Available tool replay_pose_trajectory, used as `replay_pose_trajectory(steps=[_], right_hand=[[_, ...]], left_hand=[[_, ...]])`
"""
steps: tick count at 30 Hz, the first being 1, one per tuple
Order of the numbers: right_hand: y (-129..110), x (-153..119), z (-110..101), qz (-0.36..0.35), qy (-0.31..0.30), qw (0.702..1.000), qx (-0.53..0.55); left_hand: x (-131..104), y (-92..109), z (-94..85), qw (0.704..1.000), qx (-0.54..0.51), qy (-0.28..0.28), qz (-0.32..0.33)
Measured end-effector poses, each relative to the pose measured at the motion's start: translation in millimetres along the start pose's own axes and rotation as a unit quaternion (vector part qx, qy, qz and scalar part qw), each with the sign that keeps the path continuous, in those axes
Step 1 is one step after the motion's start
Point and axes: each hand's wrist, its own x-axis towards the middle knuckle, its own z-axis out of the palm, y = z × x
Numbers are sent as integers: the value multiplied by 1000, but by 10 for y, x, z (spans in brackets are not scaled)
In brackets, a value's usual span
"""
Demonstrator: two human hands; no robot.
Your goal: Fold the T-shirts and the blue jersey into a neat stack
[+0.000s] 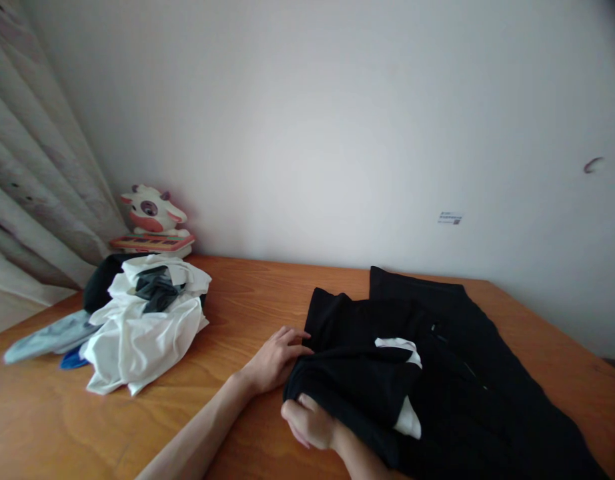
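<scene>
Black trousers point(467, 393) lie spread over the right side of the table, one leg end folded partly over the rest. Two white patches, perhaps pocket lining or a label, show on the black cloth. At the near left edge of the cloth, my right hand point(310, 421) is closed on a bunched fold of the trousers. Just beyond it, my left hand point(278, 357) rests on the table with fingers stretched out, the fingertips touching the edge of the cloth. Part of the right hand's fingers is hidden by the fabric.
On the left lies a heap of white cloth point(142, 350) with black, grey and blue pieces. Behind it stands a cow-shaped toy keyboard point(155, 223). A curtain point(32, 147) hangs at the left. The wooden table point(252, 287) meets a pale wall point(307, 133) bearing a small label point(450, 218).
</scene>
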Motion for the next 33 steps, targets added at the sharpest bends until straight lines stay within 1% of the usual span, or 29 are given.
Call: replay_pose_trajectory(steps=[1,3,4,5,6,7,8,10,11,12,13,14,15,16,18,19,20,21,22,23,24,25,26,28,29,31,33], right_hand=[[-15,1,-11,2,-21,999,28],[-36,15,-31,-2,-44,997,66],[-42,25,-41,-11,-34,997,72],[-47,36,-53,-23,-16,997,73],[-50,46,-67,-35,9,997,72],[-53,53,-84,-47,37,996,68],[-57,57,-102,-61,64,994,61],[-67,56,-141,-87,105,990,44],[-72,54,-158,-95,118,988,33],[-74,53,-173,-101,131,986,21],[-73,55,-184,-104,148,983,6],[-63,62,-193,-106,175,979,-14],[-44,74,-200,-109,212,970,-38],[-13,92,-207,-115,258,957,-63],[89,143,-225,-132,359,919,-96],[157,172,-238,-139,406,897,-104],[232,199,-254,-142,444,878,-110],[310,224,-271,-140,470,864,-116],[386,243,-288,-133,485,855,-126],[455,256,-302,-123,492,851,-138],[514,262,-312,-111,491,851,-153],[559,262,-316,-97,484,853,-168],[590,257,-312,-82,473,857,-185],[614,241,-287,-50,445,866,-225],[611,234,-270,-35,428,870,-244],[592,225,-243,-18,404,874,-270],[571,224,-243,-18,400,875,-271]], left_hand=[[8,12,-9,1000,-28,9,-8],[31,33,-19,990,-116,63,-50],[46,41,-23,977,-170,102,-79],[62,47,-25,957,-227,143,-110],[79,49,-29,930,-285,184,-140],[96,43,-36,896,-344,226,-168],[111,27,-48,855,-401,269,-191],[122,-45,-92,758,-501,356,-220],[115,-105,-124,711,-536,395,-228],[96,-180,-163,672,-556,431,-234],[68,-267,-205,644,-560,462,-240],[30,-361,-247,630,-546,492,-250],[-13,-453,-286,626,-517,521,-263],[-59,-537,-319,629,-480,547,-275],[-143,-648,-355,638,-407,585,-291],[-172,-667,-355,640,-388,595,-293],[-189,-661,-341,651,-375,592,-292],[-194,-632,-316,676,-353,576,-293],[-187,-584,-280,717,-309,549,-298],[-172,-524,-237,768,-244,508,-304],[-152,-459,-190,820,-165,453,-308],[-131,-394,-144,864,-83,390,-306],[-114,-336,-103,896,-14,329,-297],[-95,-249,-47,936,52,233,-259],[-95,-220,-35,949,63,201,-234],[-103,-181,-40,966,65,164,-189],[-110,-144,-65,975,57,151,-156]])
